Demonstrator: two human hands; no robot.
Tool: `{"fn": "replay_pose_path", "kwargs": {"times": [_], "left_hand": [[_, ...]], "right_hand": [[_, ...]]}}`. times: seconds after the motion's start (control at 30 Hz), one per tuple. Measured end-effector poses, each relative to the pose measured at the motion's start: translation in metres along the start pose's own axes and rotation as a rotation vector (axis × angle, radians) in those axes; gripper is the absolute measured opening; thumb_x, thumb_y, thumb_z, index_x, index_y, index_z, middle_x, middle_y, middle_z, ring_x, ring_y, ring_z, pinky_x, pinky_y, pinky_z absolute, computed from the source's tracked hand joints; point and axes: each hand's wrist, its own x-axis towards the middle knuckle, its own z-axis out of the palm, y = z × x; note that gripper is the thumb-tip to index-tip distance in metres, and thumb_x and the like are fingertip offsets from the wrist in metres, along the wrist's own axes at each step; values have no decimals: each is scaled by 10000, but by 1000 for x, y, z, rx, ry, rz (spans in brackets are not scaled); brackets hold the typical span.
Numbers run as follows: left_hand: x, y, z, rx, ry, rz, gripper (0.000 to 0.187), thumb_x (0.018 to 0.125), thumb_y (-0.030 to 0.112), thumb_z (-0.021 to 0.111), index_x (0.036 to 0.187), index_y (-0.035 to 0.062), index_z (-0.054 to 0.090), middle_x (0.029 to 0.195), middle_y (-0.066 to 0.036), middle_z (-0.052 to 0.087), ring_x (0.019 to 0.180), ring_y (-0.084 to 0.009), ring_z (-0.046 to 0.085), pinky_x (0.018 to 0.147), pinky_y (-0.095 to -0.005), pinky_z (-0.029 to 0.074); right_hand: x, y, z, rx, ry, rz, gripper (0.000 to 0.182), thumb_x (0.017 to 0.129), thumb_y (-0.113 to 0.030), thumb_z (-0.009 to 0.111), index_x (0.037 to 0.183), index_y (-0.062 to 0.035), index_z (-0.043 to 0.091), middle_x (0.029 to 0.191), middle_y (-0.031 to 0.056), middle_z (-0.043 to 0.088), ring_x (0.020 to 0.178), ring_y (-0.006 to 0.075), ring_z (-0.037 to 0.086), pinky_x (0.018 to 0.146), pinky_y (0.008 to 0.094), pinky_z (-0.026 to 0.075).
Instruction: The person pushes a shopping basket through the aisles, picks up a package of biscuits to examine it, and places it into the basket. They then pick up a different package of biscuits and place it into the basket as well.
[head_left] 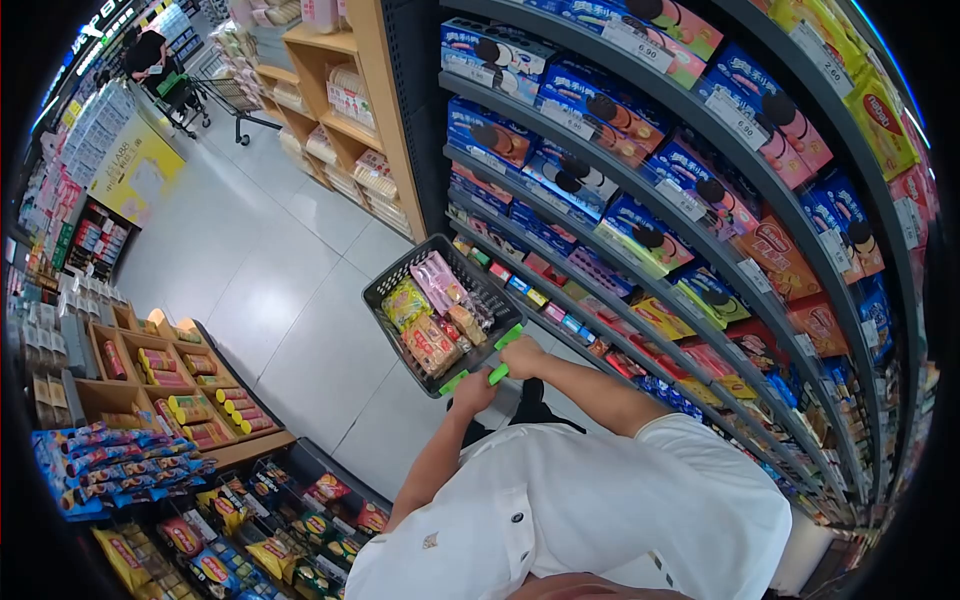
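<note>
A black shopping basket is in front of me, tilted in the view. My left hand is closed around its green handle, and my right hand grips the same handle a little further along. Inside the basket lie a pink package, a yellow-green snack bag and an orange-and-cream package of food. Smaller packs are beside them, too small to name. My fingers wrap the handle, so part of it is hidden.
Shelves of blue cookie boxes rise close on my right. Wooden bins of canister snacks and a rack of chip bags stand at left. Pale floor tiles run ahead, where a person is near a shopping cart.
</note>
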Motion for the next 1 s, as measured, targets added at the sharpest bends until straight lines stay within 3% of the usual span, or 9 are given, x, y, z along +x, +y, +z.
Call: {"fn": "replay_pose_path", "kwargs": {"times": [0.07,0.3,0.37,0.53,0.73,0.8,1.0], "left_hand": [[-2,-5,2,1,-25,26,302,870,339,626,1055,100,630,910,-195,699,893,-407,665,775,-521,517],[-14,-11,0,7,-47,101,278,866,321,629,1036,101,633,860,-201,697,825,-410,674,727,-539,523],[-18,-15,7,-3,7,148,260,873,306,620,1025,96,629,835,-196,695,800,-411,674,710,-536,523],[-32,-13,20,17,-33,174,236,880,288,612,997,84,618,817,-200,690,786,-410,674,697,-537,521],[-50,-16,47,29,-99,161,226,884,278,612,985,76,597,803,-203,683,779,-420,670,692,-546,516],[-55,-18,52,31,-115,162,224,885,273,612,986,74,594,801,-204,682,779,-423,669,691,-547,515],[-80,-27,61,94,-171,211,208,874,250,612,973,68,597,809,-213,683,803,-407,674,708,-537,517]], "right_hand": [[-5,-5,-5,2,2,-30,172,678,-243,673,796,-135,737,747,127,690,779,355,688,713,475,525],[-16,-22,-2,58,-50,37,187,677,-250,664,801,-132,739,747,130,692,784,356,687,716,480,531],[-23,-28,-2,59,-57,68,180,687,-216,654,813,-129,748,791,143,707,825,356,695,747,462,546],[-40,-35,14,73,-74,120,167,696,-213,644,802,-133,746,778,132,708,817,352,695,736,456,547],[-63,-44,45,76,-64,103,145,696,-208,645,780,-136,739,758,121,703,806,335,697,818,444,515],[-69,-48,58,84,-27,96,150,692,-209,649,782,-131,740,761,120,704,798,327,695,867,434,485],[-94,-74,94,163,135,167,144,696,-235,646,736,-121,725,745,128,698,764,320,686,837,449,489]]}}
